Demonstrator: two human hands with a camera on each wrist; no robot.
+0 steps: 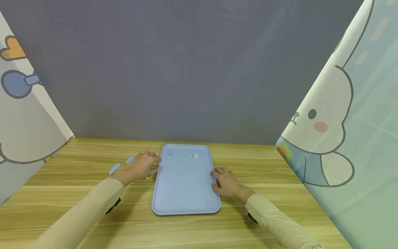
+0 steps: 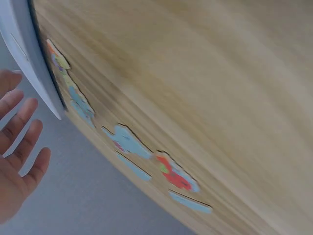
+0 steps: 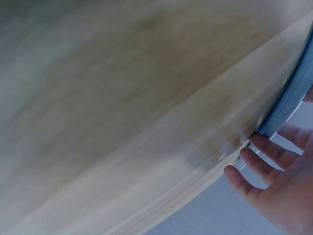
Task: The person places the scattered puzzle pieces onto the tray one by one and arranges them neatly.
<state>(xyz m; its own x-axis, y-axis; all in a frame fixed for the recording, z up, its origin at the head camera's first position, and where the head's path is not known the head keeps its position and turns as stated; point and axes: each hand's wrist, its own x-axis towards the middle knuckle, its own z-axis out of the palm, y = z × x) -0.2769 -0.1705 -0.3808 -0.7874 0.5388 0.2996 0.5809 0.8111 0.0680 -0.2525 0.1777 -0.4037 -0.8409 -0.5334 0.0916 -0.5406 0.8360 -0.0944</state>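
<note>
A pale lilac rectangular tray [image 1: 186,188] lies on the wooden table, two flat blue cut-out pieces [image 1: 189,156] resting near its far end. My left hand [image 1: 141,166] is at the tray's left side, fingertips right at the rim. In the left wrist view its fingers [image 2: 19,132] are spread and hold nothing. On the opposite side, my right hand [image 1: 228,183] has its fingertips and thumb at the right rim. Fairly straight fingers [image 3: 274,152] meet the tray edge [image 3: 288,100] in the right wrist view.
Several flat puzzle-like pieces lie left of the tray, including a red-and-blue one [image 2: 173,171], a light blue one [image 2: 129,141] and narrow blue strips [image 1: 114,168]. A grey panel [image 1: 186,69] stands behind the table, with cartoon-printed sheets [image 1: 329,124] at both sides.
</note>
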